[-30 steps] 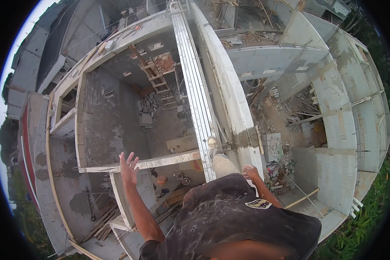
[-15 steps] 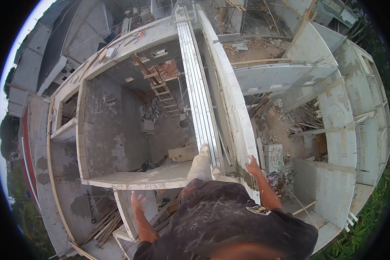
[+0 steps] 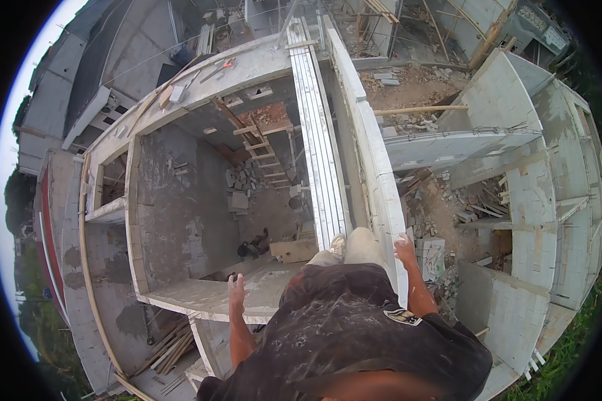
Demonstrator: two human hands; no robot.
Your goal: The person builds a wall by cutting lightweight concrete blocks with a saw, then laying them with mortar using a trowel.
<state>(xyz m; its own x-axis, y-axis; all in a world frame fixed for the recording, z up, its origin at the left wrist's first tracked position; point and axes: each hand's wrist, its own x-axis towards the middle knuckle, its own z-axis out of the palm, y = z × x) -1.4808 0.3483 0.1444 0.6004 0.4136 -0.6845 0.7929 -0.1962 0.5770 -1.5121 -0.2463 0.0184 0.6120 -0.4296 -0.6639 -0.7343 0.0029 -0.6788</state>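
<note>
On the wall [image 3: 381, 200], right hand [image 3: 404, 248].

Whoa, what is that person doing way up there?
A person is up on top of an unfinished block building, looking down into it. One foot is on a long pale plank that runs along the top of a wall. The right hand is at the wall's edge, and the left hand is spread open in the air, holding nothing. Far below is a bare room with a wooden ladder and rubble.
</note>
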